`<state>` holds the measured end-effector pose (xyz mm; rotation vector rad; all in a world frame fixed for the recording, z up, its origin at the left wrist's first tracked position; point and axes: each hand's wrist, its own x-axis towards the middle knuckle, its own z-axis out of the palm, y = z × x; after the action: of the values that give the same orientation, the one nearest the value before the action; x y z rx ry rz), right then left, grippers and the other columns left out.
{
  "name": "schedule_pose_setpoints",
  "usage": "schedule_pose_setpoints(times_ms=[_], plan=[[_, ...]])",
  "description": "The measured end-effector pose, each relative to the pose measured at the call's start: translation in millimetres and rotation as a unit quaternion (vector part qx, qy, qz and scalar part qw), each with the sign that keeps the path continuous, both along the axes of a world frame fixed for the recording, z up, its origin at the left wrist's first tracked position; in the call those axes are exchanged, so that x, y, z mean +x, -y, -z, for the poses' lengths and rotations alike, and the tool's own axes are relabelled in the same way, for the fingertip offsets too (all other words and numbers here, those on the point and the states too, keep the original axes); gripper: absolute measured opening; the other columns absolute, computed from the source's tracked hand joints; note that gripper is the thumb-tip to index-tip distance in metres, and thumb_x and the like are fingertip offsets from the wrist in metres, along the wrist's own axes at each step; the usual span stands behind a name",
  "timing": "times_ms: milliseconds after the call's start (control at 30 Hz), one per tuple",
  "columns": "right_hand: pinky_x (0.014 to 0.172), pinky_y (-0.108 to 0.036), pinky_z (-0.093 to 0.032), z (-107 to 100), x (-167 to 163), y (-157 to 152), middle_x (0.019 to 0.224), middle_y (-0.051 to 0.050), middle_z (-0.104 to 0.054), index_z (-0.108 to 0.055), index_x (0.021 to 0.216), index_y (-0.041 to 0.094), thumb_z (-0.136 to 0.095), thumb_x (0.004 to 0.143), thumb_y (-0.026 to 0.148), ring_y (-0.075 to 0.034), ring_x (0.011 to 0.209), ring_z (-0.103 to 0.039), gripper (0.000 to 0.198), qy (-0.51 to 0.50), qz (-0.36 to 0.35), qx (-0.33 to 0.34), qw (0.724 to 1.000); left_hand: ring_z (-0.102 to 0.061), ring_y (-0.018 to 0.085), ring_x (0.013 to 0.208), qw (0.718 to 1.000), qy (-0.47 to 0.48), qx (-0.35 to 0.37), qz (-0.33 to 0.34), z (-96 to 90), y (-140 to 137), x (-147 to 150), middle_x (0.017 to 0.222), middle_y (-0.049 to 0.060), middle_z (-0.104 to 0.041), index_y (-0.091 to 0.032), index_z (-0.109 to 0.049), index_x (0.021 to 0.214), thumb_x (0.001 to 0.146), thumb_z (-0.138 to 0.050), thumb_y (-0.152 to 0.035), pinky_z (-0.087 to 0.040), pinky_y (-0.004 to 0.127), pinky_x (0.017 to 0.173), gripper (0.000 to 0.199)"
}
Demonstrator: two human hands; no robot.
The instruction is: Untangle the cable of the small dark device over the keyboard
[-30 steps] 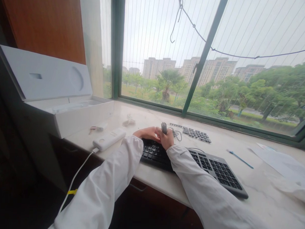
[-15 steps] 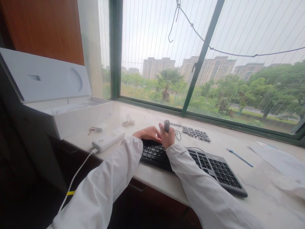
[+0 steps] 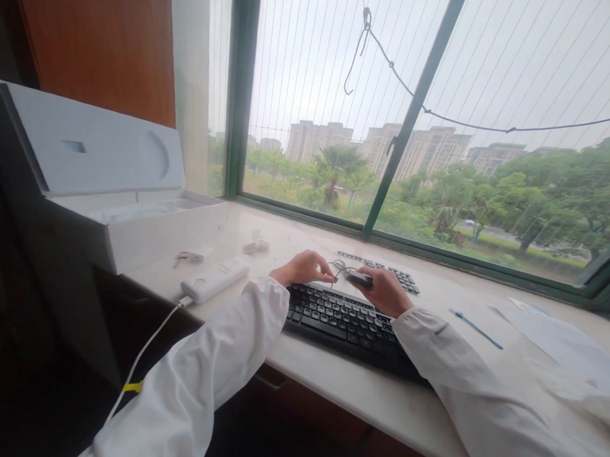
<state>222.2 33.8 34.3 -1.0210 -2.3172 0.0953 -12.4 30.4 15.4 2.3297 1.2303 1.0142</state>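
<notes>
My left hand (image 3: 306,267) is over the back left of the black keyboard (image 3: 326,314), thumb and forefinger pinched on a small dark piece (image 3: 336,279) too small to name. My right hand (image 3: 385,290) grips a dark grey, stubby handheld tool (image 3: 358,278), held nearly level above the keyboard's back edge with its end towards my left hand. Its exact kind does not show. Thin dark cable loops (image 3: 339,265) lie just behind the two hands. Many loose keycaps (image 3: 406,280) are set out in rows behind the keyboard, partly hidden by my right hand.
A white power bank (image 3: 216,281) with a white cable lies left of the keyboard. Farther left stands an open white box (image 3: 159,227). A blue stick (image 3: 478,329) and white sheets (image 3: 551,337) lie on the right. The window (image 3: 305,212) borders the counter's back.
My right hand has moved right, away from my left, and turned the tool from upright to nearly level. The keyboard's middle is now uncovered. The left hand has lifted slightly into a pinch.
</notes>
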Motion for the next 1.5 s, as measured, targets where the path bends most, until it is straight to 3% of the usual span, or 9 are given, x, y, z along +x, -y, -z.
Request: schedule_pose_setpoints(times_ms=[167,400,633,767,867,967,1067,1200,1500], plan=[[0.057,-0.022,-0.033,22.2,1.8,5.2,0.059,0.001,-0.058,-0.066,0.069,0.017,-0.054,0.081,0.051,-0.012,0.057,-0.048,0.038,-0.005,-0.024,-0.018,1.0,-0.056,0.011,0.063,0.996,-0.051,0.068,0.012,-2.7,11.7,14.8,0.075,0.002,-0.071,-0.021,-0.077,0.079,0.073,-0.068,-0.045,-0.036,0.021,0.059,0.026],[0.049,-0.022,-0.024,22.3,0.1,2.3,0.049,0.004,-0.039,-0.059,0.056,0.015,-0.052,0.077,0.059,-0.009,0.051,-0.034,0.049,-0.081,-0.001,-0.102,0.991,-0.057,0.011,0.067,0.99,-0.083,0.116,-0.005,-5.2,19.3,24.1,0.08,-0.001,-0.071,-0.025,-0.076,0.084,0.077,-0.066,-0.045,-0.037,0.021,0.063,0.024],[0.046,-0.023,-0.02,23.5,1.8,0.9,0.046,0.005,-0.031,-0.054,0.05,0.016,-0.056,0.073,0.06,-0.008,0.047,-0.029,0.049,-0.142,0.006,-0.176,0.974,-0.061,0.013,0.071,0.984,-0.059,0.154,-0.063,-5.4,25.6,35.7,0.085,0.001,-0.072,-0.023,-0.075,0.084,0.078,-0.065,-0.048,-0.041,0.022,0.067,0.028],[0.046,-0.022,-0.022,22.4,0.9,1.6,0.044,0.004,-0.037,-0.061,0.052,0.016,-0.055,0.075,0.056,-0.008,0.046,-0.034,0.047,-0.132,0.007,-0.154,0.979,-0.062,0.013,0.069,0.982,-0.061,0.167,-0.065,-4.8,24.8,36.0,0.082,0.001,-0.073,-0.023,-0.075,0.084,0.08,-0.063,-0.046,-0.042,0.022,0.067,0.026],[0.053,-0.022,-0.033,18.3,4.5,2.4,0.053,0.001,-0.056,-0.072,0.069,0.018,-0.054,0.08,0.044,-0.011,0.053,-0.049,0.033,-0.118,0.027,-0.111,0.986,-0.059,0.011,0.063,0.98,-0.068,0.171,-0.072,-5.6,23.4,32.5,0.083,0.0,-0.073,-0.024,-0.075,0.087,0.08,-0.064,-0.042,-0.042,0.022,0.064,0.022],[0.062,-0.024,-0.038,14.9,13.2,-0.2,0.069,-0.004,-0.068,-0.074,0.079,0.021,-0.053,0.08,0.033,-0.016,0.066,-0.06,0.023,-0.025,0.106,-0.036,0.993,-0.057,0.009,0.059,0.978,-0.07,0.171,-0.098,-6.8,22.2,28.2,0.082,-0.001,-0.073,-0.023,-0.075,0.087,0.079,-0.065,-0.038,-0.041,0.021,0.063,0.02],[0.064,-0.028,-0.041,14.1,24.4,-6.9,0.076,-0.009,-0.069,-0.072,0.082,0.02,-0.053,0.079,0.031,-0.021,0.072,-0.063,0.023,0.1,0.186,0.014,0.977,-0.058,0.01,0.061,0.974,-0.085,0.172,-0.119,-7.8,22.5,26.1,0.081,-0.002,-0.073,-0.023,-0.074,0.086,0.079,-0.065,-0.037,-0.042,0.021,0.064,0.018],[0.066,-0.029,-0.043,13.8,36.7,-15.5,0.081,-0.013,-0.069,-0.071,0.082,0.016,-0.052,0.079,0.029,-0.023,0.074,-0.064,0.023,0.17,0.198,0.001,0.965,-0.06,0.011,0.065,0.967,-0.119,0.18,-0.137,-8.0,24.2,27.5,0.08,-0.003,-0.072,-0.023,-0.073,0.083,0.077,-0.066,-0.034,-0.042,0.021,0.066,0.014],[0.065,-0.032,-0.047,17.5,50.5,-26.4,0.084,-0.016,-0.068,-0.071,0.087,0.013,-0.053,0.076,0.027,-0.027,0.078,-0.065,0.025,0.184,0.208,-0.017,0.961,-0.061,0.011,0.069,0.962,-0.154,0.17,-0.147,-4.2,24.1,30.4,0.091,-0.003,-0.073,-0.024,-0.072,0.086,0.077,-0.065,-0.032,-0.042,0.02,0.065,0.014]])
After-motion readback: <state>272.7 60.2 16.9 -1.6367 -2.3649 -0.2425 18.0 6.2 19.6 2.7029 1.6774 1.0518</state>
